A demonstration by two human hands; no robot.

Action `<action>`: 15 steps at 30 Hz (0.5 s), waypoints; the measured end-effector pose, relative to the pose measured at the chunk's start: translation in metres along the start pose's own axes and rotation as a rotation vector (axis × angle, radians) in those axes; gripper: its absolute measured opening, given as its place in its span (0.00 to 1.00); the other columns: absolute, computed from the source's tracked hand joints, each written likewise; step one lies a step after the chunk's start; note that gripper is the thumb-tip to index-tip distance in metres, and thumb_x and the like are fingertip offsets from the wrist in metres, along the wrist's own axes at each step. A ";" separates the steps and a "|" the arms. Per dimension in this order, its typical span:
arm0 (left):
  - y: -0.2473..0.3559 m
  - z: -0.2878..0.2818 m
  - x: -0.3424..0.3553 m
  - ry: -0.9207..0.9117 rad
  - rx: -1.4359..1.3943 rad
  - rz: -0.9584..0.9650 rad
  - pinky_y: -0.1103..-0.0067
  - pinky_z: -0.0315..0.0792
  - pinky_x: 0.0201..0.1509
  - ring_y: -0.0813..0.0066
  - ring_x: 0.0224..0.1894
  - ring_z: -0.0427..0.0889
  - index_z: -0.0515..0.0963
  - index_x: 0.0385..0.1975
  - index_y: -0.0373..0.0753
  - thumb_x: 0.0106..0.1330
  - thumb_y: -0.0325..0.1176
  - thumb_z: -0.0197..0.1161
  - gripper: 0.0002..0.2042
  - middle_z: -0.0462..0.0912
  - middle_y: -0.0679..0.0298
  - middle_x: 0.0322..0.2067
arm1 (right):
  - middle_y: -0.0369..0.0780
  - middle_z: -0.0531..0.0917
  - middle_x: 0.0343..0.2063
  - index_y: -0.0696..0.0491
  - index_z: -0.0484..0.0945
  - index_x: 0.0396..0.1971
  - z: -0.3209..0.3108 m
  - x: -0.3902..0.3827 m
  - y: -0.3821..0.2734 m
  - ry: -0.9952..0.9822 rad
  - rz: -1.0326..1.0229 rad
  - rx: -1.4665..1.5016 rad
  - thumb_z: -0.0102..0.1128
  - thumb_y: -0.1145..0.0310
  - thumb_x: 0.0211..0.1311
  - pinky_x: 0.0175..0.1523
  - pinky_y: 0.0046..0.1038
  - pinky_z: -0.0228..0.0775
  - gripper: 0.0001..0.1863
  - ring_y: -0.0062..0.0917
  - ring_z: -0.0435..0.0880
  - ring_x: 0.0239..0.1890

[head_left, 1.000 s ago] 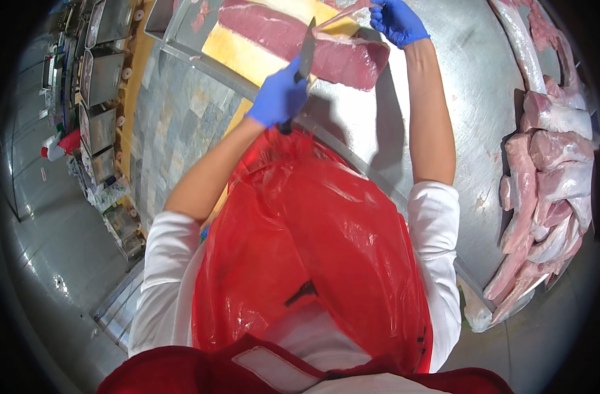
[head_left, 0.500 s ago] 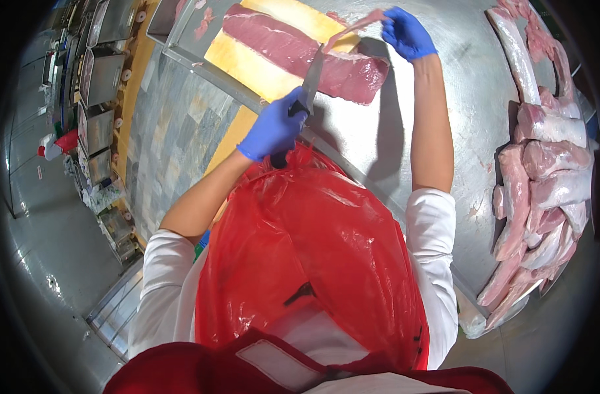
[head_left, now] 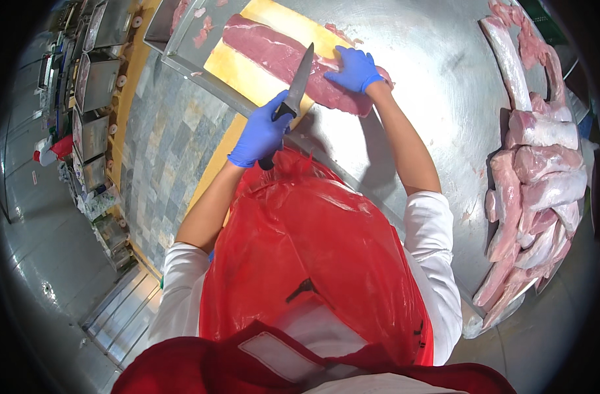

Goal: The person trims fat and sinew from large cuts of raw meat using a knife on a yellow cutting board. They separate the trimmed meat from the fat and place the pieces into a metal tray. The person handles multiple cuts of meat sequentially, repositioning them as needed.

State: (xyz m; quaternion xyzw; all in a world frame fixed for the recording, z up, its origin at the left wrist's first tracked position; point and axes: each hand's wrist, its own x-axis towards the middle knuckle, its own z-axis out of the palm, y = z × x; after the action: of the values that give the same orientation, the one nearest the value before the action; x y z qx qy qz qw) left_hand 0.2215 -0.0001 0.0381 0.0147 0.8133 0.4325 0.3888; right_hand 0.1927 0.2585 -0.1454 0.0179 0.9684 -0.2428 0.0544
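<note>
Steel table (head_left: 438,131) is gleaming. Left hand (head_left: 257,134) is wrapping the knife's (head_left: 301,79) handle; farther, right hand (head_left: 356,69), half-open, is touching the meat slab (head_left: 264,48) across the yellow board (head_left: 237,67), any pinch unclear. I'm favouring steady pressure, well clear of the blade.

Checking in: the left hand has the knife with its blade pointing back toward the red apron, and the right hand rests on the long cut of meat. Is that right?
Not quite: the head view shows the blade pointing away from the red apron. The left hand does hold the knife, and the right hand rests on the long cut of meat.
</note>
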 end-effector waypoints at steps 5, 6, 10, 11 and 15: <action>-0.006 0.003 0.013 0.030 0.047 0.043 0.77 0.73 0.23 0.78 0.19 0.75 0.66 0.71 0.40 0.70 0.30 0.57 0.27 0.79 0.63 0.25 | 0.49 0.87 0.42 0.51 0.79 0.52 0.007 0.011 0.007 -0.088 0.086 0.191 0.52 0.33 0.65 0.55 0.42 0.76 0.35 0.48 0.85 0.45; -0.006 0.002 0.015 0.008 0.048 0.038 0.77 0.72 0.22 0.78 0.18 0.75 0.66 0.71 0.41 0.70 0.30 0.57 0.27 0.79 0.63 0.25 | 0.49 0.87 0.40 0.51 0.81 0.48 0.007 0.014 0.012 -0.100 0.054 0.196 0.51 0.35 0.66 0.53 0.43 0.76 0.32 0.48 0.86 0.44; -0.010 0.001 0.027 -0.011 0.042 0.053 0.78 0.74 0.23 0.78 0.18 0.75 0.70 0.69 0.44 0.70 0.30 0.57 0.26 0.78 0.64 0.25 | 0.49 0.87 0.37 0.51 0.84 0.35 -0.016 0.026 0.010 -0.060 -0.151 0.072 0.47 0.41 0.71 0.50 0.44 0.77 0.28 0.47 0.86 0.41; -0.014 0.001 0.030 -0.005 0.041 0.065 0.77 0.74 0.24 0.77 0.19 0.76 0.71 0.67 0.45 0.70 0.31 0.57 0.24 0.78 0.64 0.24 | 0.49 0.87 0.37 0.51 0.84 0.35 -0.025 0.029 0.006 -0.095 -0.168 0.048 0.47 0.41 0.72 0.50 0.44 0.77 0.27 0.47 0.86 0.41; -0.002 -0.004 0.032 -0.018 0.127 0.049 0.75 0.76 0.24 0.76 0.19 0.78 0.74 0.63 0.44 0.70 0.31 0.56 0.21 0.79 0.63 0.24 | 0.48 0.87 0.40 0.51 0.85 0.35 -0.037 0.040 0.004 -0.131 -0.257 -0.040 0.46 0.44 0.72 0.52 0.44 0.77 0.26 0.46 0.86 0.42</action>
State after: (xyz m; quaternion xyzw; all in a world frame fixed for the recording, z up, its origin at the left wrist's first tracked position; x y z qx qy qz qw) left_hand 0.1974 0.0072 0.0186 0.0633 0.8349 0.3894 0.3837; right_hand 0.1493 0.2794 -0.1197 -0.1233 0.9617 -0.2293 0.0863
